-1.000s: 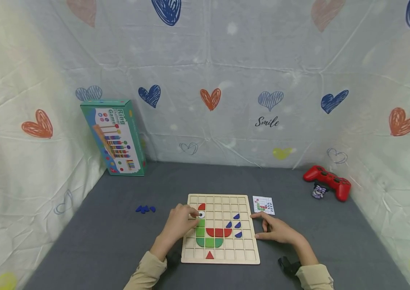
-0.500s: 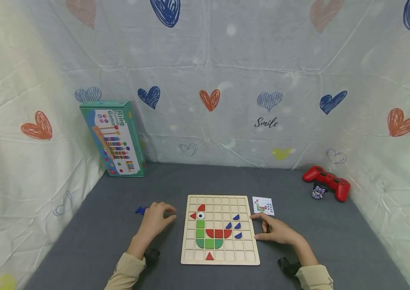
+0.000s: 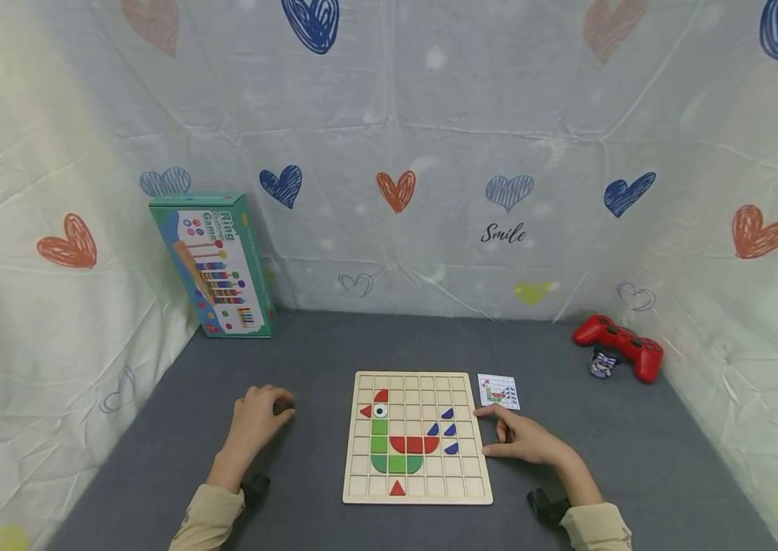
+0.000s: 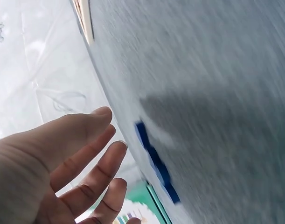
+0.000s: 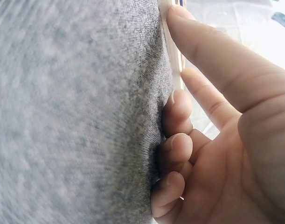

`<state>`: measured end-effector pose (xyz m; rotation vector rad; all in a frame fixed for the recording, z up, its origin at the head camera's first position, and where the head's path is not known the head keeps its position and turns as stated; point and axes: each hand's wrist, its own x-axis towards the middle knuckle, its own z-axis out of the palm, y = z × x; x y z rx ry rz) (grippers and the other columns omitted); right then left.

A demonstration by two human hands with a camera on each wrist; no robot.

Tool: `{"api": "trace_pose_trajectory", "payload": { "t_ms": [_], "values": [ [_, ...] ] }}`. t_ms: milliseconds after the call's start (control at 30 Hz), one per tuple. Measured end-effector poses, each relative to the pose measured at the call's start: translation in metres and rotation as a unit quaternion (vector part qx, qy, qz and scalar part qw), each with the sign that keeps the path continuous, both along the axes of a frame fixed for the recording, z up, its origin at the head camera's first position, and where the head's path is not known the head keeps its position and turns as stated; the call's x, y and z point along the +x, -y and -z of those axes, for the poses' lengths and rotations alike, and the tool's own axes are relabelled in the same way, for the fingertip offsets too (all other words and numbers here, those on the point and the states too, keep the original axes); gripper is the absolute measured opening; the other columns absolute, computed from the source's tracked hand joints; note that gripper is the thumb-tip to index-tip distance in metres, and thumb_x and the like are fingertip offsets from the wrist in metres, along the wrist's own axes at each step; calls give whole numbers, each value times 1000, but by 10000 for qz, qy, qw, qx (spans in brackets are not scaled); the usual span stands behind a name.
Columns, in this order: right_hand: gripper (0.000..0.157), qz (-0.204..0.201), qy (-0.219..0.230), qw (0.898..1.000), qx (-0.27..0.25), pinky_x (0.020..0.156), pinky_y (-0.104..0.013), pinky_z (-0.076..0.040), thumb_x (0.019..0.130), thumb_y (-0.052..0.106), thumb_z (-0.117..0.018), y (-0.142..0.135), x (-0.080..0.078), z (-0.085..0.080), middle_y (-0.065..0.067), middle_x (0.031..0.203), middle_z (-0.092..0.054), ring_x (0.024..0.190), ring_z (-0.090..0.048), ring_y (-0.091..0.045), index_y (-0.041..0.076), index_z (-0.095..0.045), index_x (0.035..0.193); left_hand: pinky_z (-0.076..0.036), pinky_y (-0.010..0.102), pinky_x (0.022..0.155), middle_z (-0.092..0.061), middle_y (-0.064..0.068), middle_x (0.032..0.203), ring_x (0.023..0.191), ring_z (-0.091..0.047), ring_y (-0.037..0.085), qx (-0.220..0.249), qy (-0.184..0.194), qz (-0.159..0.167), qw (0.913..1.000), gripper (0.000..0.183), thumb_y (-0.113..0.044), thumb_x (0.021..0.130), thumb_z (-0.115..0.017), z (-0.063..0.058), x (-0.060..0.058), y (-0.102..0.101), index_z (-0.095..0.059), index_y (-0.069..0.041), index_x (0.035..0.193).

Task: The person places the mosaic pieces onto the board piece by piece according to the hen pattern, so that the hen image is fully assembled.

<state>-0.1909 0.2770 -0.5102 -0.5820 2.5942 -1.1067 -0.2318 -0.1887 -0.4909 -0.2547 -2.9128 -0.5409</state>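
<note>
My left hand (image 3: 254,419) hovers over the cloth left of the wooden grid board (image 3: 432,464), fingers loosely bent and holding nothing. In the left wrist view, several small blue pieces (image 4: 156,163) lie just beyond its fingertips; the hand hides them in the head view. My right hand (image 3: 529,440) touches the board's right edge with thumb and index finger, its other fingers curled on the cloth. On the board, green squares (image 3: 379,444), red pieces (image 3: 415,444), a white eye piece (image 3: 380,411) and a red beak triangle (image 3: 366,412) form a bird. Several blue pieces (image 3: 450,430) sit at right.
A small pattern card (image 3: 499,392) lies beyond my right hand. At the back right are a red game controller (image 3: 619,346) and a small dark figure (image 3: 603,364). A green box (image 3: 213,266) leans against the curtain at the back left. A red triangle (image 3: 398,488) sits low on the board.
My left hand has let go of the red beak triangle beside the eye piece and moved left to the blue pieces. My right hand has stayed at the board's edge.
</note>
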Motion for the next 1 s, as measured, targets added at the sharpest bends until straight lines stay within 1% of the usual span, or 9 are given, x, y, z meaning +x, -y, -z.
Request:
{"api": "trace_pose_trajectory", "payload": {
  "t_ms": [167, 267, 367, 433, 500, 633, 767, 1000],
  "values": [
    [57, -10, -10, 10000, 3, 52, -21, -33, 79, 33, -73, 0, 0, 1, -1, 72, -47, 57, -38, -4, 14, -49, 127, -40, 52, 70, -64, 4, 85, 84, -53, 30, -182, -249, -63, 9995, 18, -18, 74, -76, 5, -5, 19, -72, -13, 91],
    [57, -10, -43, 10000, -9, 52, -20, -33, 79, 33, -73, 0, 1, 2, 0, 72, -47, 57, -39, -4, 14, -49, 127, -40, 53, 70, -64, 6, 86, 84, -54, 31, -219, -327, -70, 9992, 19, -16, 73, -76, 2, -5, 27, -72, -12, 92],
    [57, -9, -53, 10000, -11, 52, -20, -33, 79, 33, -72, 0, 1, 1, 0, 72, -47, 57, -38, -4, 14, -49, 127, -40, 56, 71, -64, 8, 88, 86, -53, 33, -213, -233, -112, 9994, 21, -13, 74, -76, -5, -4, 33, -72, -11, 94],
    [56, 0, -59, 10000, 23, 52, -20, -33, 79, 33, -72, 0, 0, 1, -1, 72, -47, 57, -38, -4, 14, -49, 127, -39, 56, 72, -64, 10, 90, 87, -53, 34, -245, -107, -174, 9995, 22, -12, 75, -75, -9, -3, 35, -71, -10, 96],
    [56, -1, -57, 10000, 64, 52, -21, -33, 79, 33, -72, 0, 0, 0, -1, 72, -47, 57, -38, -4, 14, -49, 127, -39, 57, 73, -63, 11, 91, 89, -53, 35, -277, 7, -245, 9993, 22, -11, 76, -74, -12, -4, 36, -71, -9, 97],
    [57, 1, -58, 10000, 77, 52, -21, -33, 79, 32, -72, 0, 0, -1, -2, 72, -47, 57, -38, -4, 13, -49, 127, -38, 58, 74, -64, 12, 92, 90, -52, 36, -302, 127, -308, 9990, 21, -12, 76, -74, -12, -8, 38, -70, -7, 96],
    [56, 6, -37, 10000, 66, 52, -21, -33, 79, 32, -72, -1, 0, -1, -2, 72, -48, 57, -39, -5, 14, -49, 127, -37, 59, 75, -64, 12, 90, 90, -52, 37, -323, 248, -292, 9987, 20, -12, 76, -74, -12, -11, 39, -70, -6, 95],
    [57, 6, -29, 10000, 35, 52, -21, -33, 78, 33, -73, 0, -1, 0, -3, 72, -48, 57, -39, -4, 15, -50, 127, -38, 58, 74, -64, 10, 86, 89, -52, 36, -399, 437, -297, 9978, 20, -12, 76, -73, -10, -16, 40, -70, -5, 95]
  ]
}}
